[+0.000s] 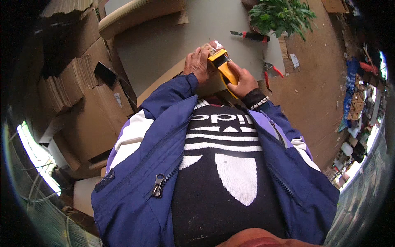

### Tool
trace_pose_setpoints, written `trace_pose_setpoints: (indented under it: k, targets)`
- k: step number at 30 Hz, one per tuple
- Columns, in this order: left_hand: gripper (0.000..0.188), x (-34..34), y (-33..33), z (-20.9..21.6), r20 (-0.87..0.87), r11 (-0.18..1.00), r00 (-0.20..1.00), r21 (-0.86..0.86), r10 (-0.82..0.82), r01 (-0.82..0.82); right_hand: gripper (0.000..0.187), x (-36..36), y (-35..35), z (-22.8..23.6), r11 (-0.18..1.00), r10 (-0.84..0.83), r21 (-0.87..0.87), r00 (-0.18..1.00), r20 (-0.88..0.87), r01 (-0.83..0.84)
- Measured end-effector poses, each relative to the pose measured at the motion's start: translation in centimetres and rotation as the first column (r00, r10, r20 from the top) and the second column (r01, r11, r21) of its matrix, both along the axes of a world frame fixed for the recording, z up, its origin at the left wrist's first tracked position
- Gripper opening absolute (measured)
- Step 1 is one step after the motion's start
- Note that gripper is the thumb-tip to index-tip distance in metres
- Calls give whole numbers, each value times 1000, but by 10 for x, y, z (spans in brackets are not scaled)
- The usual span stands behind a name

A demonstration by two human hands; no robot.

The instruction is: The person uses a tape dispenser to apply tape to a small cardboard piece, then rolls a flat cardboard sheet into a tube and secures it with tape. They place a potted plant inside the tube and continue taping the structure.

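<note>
My right hand [242, 80] is wrapped round the handle of a yellow tape dispenser [228, 72] with a dark part near its front. At the dispenser's far end sits a brownish roll [214, 46] with a white patch, apparently its tape. Fingers bent, my left hand [197, 64] grips the roll's left side; its thumb is hidden. Both hands are close to my chest, over the near edge of a grey tabletop [160, 49]. Below my left hand runs a strip of brown cardboard [162, 82] along that edge.
To the right lie a red-and-black utility knife [251, 36] and red-handled pruning shears [271, 74]. A bunch of green leaves [282, 16] is at the back right. A curved cardboard sheet [140, 16] lies at the back left. Stacked cardboard [61, 90] stands at the left.
</note>
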State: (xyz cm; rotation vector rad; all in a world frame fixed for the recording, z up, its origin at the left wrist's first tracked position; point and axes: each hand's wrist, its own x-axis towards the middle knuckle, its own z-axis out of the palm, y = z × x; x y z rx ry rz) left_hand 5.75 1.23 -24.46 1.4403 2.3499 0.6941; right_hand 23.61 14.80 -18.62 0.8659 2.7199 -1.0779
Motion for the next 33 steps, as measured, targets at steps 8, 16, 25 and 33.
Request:
trace_pose_setpoints:
  k: [8,16,25,33]
  targets:
    - [94,-12,15,-42,40,998,999,-64,20,-18,76,4,-4,2,999,-45,-17,999,5,45]
    - [110,-21,35,-19,126,915,992,-402,24,29,70,32,-1,66,999,-30,-26,988,-153,27]
    - [115,-30,55,14,276,876,956,-479,99,48,65,120,-2,46,999,-9,-33,994,112,13]
    - [106,-171,43,-81,564,901,807,-422,172,103,64,2,1,-36,997,-61,50,998,-18,62]
